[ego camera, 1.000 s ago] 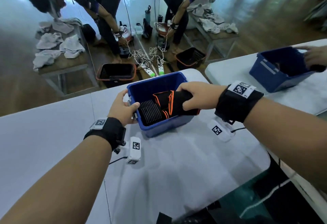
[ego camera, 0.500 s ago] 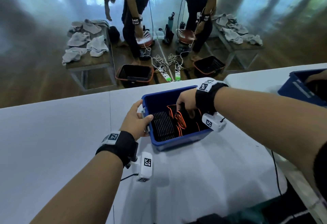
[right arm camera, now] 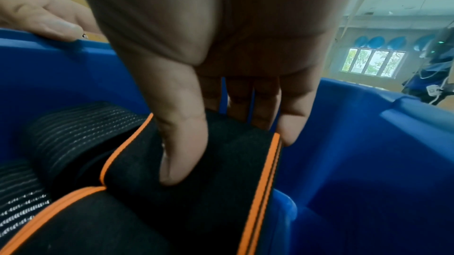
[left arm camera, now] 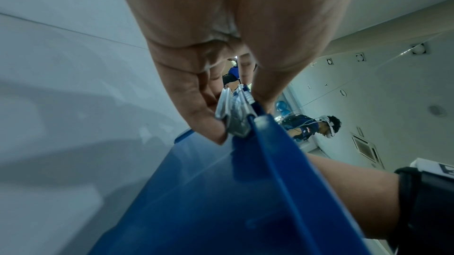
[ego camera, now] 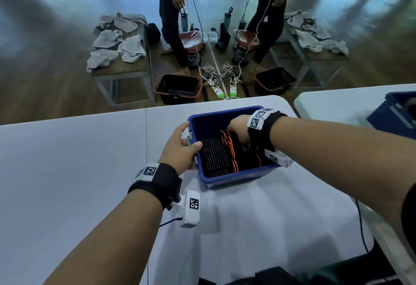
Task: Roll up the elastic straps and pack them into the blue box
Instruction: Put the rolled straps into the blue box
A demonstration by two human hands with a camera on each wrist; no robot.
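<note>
The blue box (ego camera: pixel 236 177) stands on the white table, with rolled straps inside. My left hand (ego camera: pixel 180 147) grips the box's left rim at a metal latch (left arm camera: pixel 233 115), thumb over the edge. My right hand (ego camera: pixel 238 131) reaches down into the box and holds a black roll with orange edging (right arm camera: pixel 221 162), thumb in front and fingers behind it. A second orange-edged roll (right arm camera: pixel 86 220) lies below it. Black ribbed rolls (ego camera: pixel 212 156) fill the box's left part. The box's right inner part (right arm camera: pixel 368 162) shows bare blue plastic.
The white table (ego camera: pixel 67 183) stretches left and toward me. A mirror wall behind it reflects a second blue box (ego camera: pixel 396 113). Beyond the table are a bench with grey towels (ego camera: pixel 119 43), a dark bin (ego camera: pixel 177 87), power strips and a standing person (ego camera: pixel 173 14).
My right hand has gone from the box's right rim down into the box with the orange-edged roll. The left hand keeps its hold on the left rim. The head view has tilted and moved closer.
</note>
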